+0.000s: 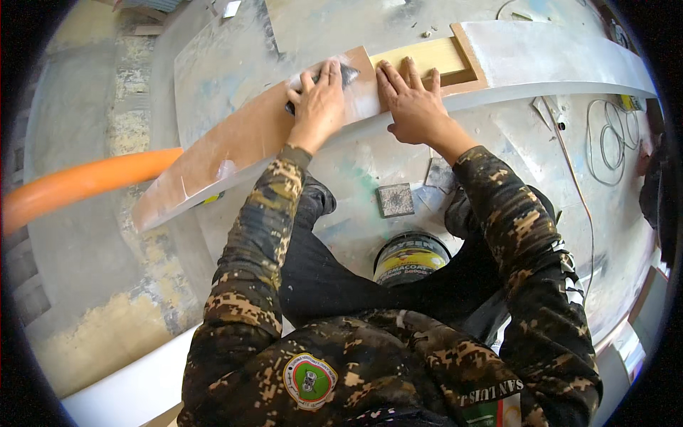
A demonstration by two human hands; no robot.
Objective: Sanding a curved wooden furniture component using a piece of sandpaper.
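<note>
Near the top centre, the left hand (320, 99) presses a dark sanding pad (346, 73) on a long board (242, 139), fingers curled over it; the right hand (413, 99) lies flat, holding nothing.

Round paint can with yellow-and-black label (411, 257) on the stained work surface (498, 135), just beyond a small square grey sanding pad (394, 200). Long orange plastic tube (78, 183) entering from the left. Loops of thin white cable (608, 139) lying far right.
</note>
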